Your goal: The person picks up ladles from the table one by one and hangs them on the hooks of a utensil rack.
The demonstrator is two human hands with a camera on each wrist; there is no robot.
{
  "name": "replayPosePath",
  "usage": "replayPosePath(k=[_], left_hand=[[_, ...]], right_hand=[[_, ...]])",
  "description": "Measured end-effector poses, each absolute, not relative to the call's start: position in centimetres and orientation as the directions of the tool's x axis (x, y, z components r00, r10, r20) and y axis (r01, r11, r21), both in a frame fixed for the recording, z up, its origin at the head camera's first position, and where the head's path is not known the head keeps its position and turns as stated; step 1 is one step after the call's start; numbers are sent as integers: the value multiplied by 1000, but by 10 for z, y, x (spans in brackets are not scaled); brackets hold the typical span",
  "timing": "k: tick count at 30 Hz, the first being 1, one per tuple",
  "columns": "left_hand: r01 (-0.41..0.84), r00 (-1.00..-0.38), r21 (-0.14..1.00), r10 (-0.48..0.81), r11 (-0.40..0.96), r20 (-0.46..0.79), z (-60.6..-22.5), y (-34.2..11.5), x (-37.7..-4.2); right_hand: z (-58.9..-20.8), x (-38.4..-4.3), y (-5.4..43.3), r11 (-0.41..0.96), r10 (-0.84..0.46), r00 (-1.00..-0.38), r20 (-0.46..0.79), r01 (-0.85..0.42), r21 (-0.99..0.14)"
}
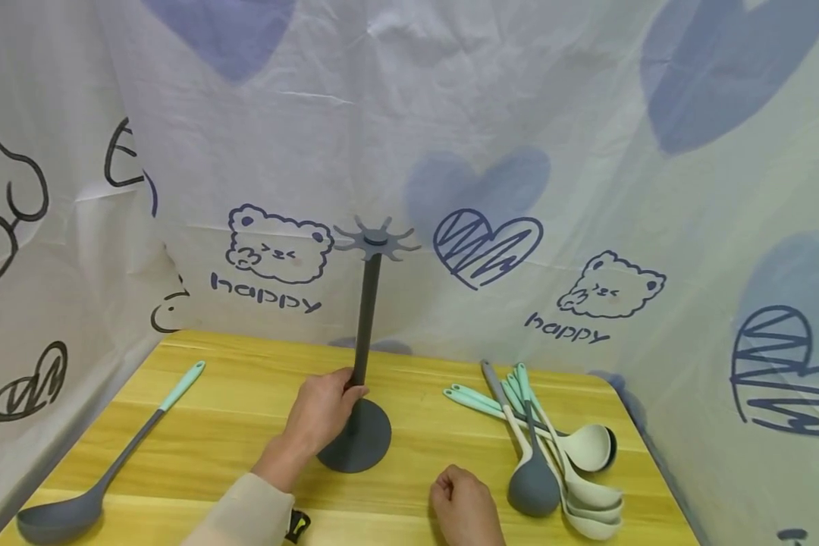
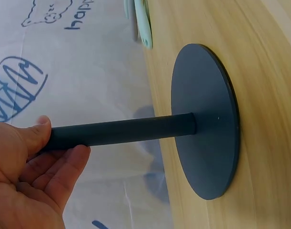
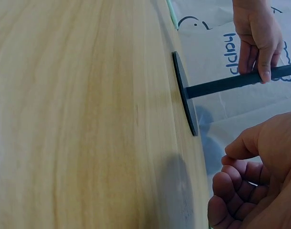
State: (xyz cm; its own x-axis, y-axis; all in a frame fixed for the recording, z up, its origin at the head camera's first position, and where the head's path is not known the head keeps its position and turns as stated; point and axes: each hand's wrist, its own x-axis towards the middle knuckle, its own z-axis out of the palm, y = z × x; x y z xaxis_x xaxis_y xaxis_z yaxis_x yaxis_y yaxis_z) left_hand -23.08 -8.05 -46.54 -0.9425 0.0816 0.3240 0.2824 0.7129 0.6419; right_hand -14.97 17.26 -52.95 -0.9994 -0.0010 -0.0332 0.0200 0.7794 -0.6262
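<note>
A dark grey utensil stand [image 1: 367,318] rises upright from the table, with a round base [image 1: 370,451] and a ring of curved hooks [image 1: 375,241] at its top. My left hand [image 1: 322,409] grips the lower pole between thumb and fingers, a little above the base. In the left wrist view the thumb and fingertips wrap the pole [image 2: 121,132], while the base lies flat on the wood. Close to the table's front, right of the base, my right hand [image 1: 465,504] hangs loosely curled. Its fingers [image 3: 226,186] hold nothing in the right wrist view.
Several ladles and spoons lie heaped on the right, among them a grey ladle [image 1: 534,489] and stacked cream ladles [image 1: 597,504]. One grey ladle with a mint handle [image 1: 61,519] lies far left. A printed cloth [image 1: 382,114] hangs behind the wooden table [image 1: 232,425].
</note>
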Motion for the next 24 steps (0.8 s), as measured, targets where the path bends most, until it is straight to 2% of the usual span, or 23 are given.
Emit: replayPosePath(k=[24], left_hand=[[387, -908, 651, 147, 653, 392, -473, -38, -215]], right_hand=[[-530, -147, 174, 790, 36, -999, 3, 26, -612]])
